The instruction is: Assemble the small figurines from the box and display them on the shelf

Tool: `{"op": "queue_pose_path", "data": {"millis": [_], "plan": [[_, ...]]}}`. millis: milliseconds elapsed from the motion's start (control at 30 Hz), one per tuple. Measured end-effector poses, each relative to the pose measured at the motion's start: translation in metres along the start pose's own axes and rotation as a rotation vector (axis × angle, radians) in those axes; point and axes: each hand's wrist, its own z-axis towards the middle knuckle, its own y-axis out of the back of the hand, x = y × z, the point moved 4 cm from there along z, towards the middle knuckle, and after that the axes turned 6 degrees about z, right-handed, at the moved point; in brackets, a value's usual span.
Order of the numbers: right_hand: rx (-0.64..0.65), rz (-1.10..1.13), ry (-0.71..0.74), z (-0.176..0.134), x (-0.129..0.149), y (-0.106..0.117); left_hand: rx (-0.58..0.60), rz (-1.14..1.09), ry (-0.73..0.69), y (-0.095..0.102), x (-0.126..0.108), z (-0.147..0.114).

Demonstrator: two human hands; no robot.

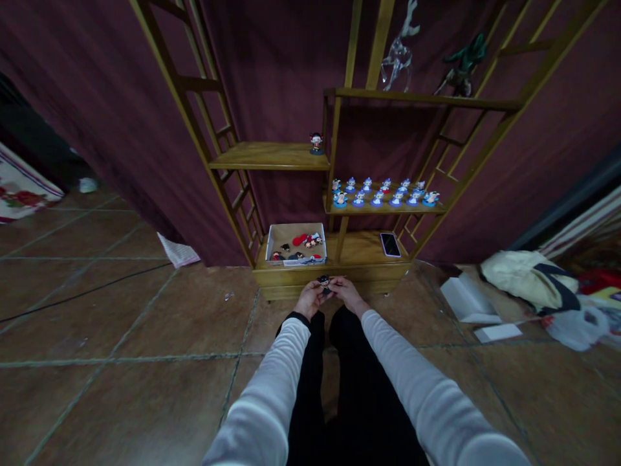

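Our left hand (309, 301) and right hand (345, 291) are narrowed to a fingertip pinch, holding a small black-haired figurine (323, 281) between them. We would do best to steady its body with the left fingers and work lightly with the right, since thin parts may bend; exactly what the right fingertips grip is too small to tell. Just beyond the left hand, the white box (269, 241) holds loose red and black pieces, so working close to it should make a drop less costly. Beyond the right hand lie a phone (390, 244) and, higher, rows of blue-and-white figures (377, 199), best given elbow room. Farther ahead, above both hands, stands a dark-based figure (316, 144).
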Motion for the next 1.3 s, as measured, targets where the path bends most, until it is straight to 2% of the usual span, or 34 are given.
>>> {"op": "queue_pose_path", "data": {"millis": [200, 467, 800, 1300], "plan": [[0.020, -0.019, 0.003, -0.001, 0.004, -0.004, -0.048, 0.024, -0.011, -0.003, -0.002, 0.000], [-0.087, 0.035, -0.038, -0.005, -0.001, 0.000, -0.005, -0.005, -0.096, -0.002, -0.006, -0.007], [-0.020, -0.006, 0.006, -0.008, 0.007, 0.000, 0.126, 0.010, -0.133, -0.007, -0.005, -0.012], [-0.043, 0.014, 0.065, -0.005, 0.006, -0.002, 0.080, 0.053, -0.140, -0.008, -0.007, -0.015]]}}
